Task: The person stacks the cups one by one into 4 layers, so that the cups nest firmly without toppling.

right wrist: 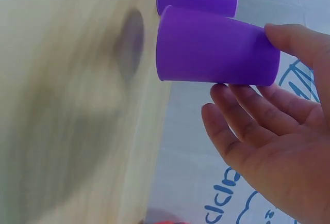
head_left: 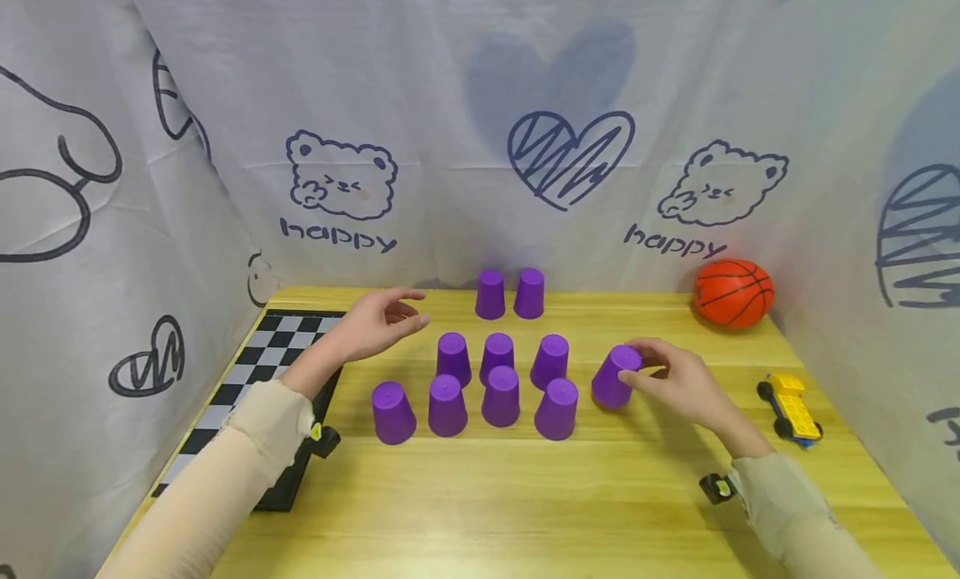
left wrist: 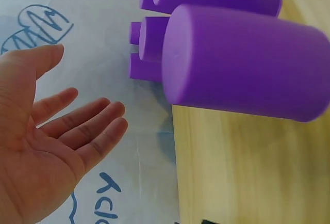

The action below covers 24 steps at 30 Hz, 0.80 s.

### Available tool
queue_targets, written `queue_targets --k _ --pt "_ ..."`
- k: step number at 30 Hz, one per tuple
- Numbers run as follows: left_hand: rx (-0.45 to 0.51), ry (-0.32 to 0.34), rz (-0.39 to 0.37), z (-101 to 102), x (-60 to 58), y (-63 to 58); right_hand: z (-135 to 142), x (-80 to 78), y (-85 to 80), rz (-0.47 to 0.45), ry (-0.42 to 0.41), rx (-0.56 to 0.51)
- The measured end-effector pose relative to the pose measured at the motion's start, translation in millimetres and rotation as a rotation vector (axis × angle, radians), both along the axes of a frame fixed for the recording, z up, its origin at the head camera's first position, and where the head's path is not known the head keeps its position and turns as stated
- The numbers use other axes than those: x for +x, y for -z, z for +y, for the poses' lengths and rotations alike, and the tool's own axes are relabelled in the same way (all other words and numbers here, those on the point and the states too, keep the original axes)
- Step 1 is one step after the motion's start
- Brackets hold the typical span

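In the head view my right hand [head_left: 678,383] holds an upside-down purple cup [head_left: 615,379] at the right end of the group, and the cup leans a little. The right wrist view shows the thumb on one side of that cup [right wrist: 216,48] and the fingers on the other, near its narrow end; its shadow lies apart on the table. Free of any cup, my left hand [head_left: 378,322] hovers left of the group with its fingers loosely bent. Several more purple cups [head_left: 557,408] stand upside down in two staggered rows, and two purple cups [head_left: 491,294] stand at the back.
A black-and-white checkered board [head_left: 281,339] lies along the left side of the wooden table [head_left: 480,496]. An orange basketball [head_left: 733,293] sits at the back right, with a yellow toy car [head_left: 791,408] nearer me. Printed curtains [head_left: 450,187] hang behind and at both sides.
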State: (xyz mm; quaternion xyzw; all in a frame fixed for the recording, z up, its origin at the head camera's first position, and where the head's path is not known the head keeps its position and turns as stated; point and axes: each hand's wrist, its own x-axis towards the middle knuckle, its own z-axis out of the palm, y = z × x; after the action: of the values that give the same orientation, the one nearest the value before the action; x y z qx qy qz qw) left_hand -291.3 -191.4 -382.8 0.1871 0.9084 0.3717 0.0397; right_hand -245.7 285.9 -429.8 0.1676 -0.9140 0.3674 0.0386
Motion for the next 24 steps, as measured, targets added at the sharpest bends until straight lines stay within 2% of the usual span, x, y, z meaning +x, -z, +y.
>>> queue_targets --k 6,13,17,24 --pt "0.074 -0.019 0.003 -15.3 30.3 7.0 -7.0 -24.9 -10.6 0.008 0.02 0.01" --pt "0.111 -0.047 0.009 -37.4 61.3 25.4 -20.4 -53.2 -18.1 -0.021 0.056 0.026" --pt "0.13 -0.036 -0.002 -44.9 72.5 35.3 -27.5 -68.5 -20.6 -0.019 0.075 0.011" --pt "0.139 -0.049 -0.016 -52.8 84.0 48.1 -39.4 -97.4 -23.2 -0.029 0.079 -0.016"
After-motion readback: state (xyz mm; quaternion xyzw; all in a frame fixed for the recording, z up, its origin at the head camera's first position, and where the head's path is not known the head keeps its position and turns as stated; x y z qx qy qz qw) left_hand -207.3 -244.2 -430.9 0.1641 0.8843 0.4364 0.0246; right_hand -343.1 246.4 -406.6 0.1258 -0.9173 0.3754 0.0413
